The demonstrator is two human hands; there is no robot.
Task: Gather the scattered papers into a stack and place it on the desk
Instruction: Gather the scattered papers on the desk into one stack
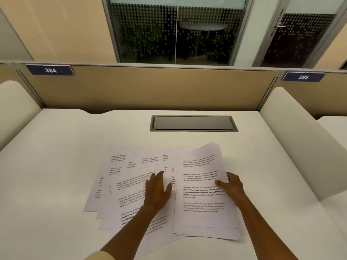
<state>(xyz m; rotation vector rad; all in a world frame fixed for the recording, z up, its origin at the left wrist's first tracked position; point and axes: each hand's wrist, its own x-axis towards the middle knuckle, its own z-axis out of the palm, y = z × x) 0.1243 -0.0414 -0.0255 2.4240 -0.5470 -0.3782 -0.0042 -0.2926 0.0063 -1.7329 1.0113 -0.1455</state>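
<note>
My left hand (156, 192) lies flat with fingers straight, pressing on the scattered papers (127, 186) fanned across the white bench (56, 166). My right hand (231, 186) pinches the right edge of a partly gathered stack (202, 196) — thumb on top, fingers underneath — whose far corner lifts a little off the surface. The stack overlaps the loose sheets just beside it. Beyond them sits a grey cable hatch (193, 123), and a divider carries number plates 384 (50, 70) and 385 (303, 77).
</note>
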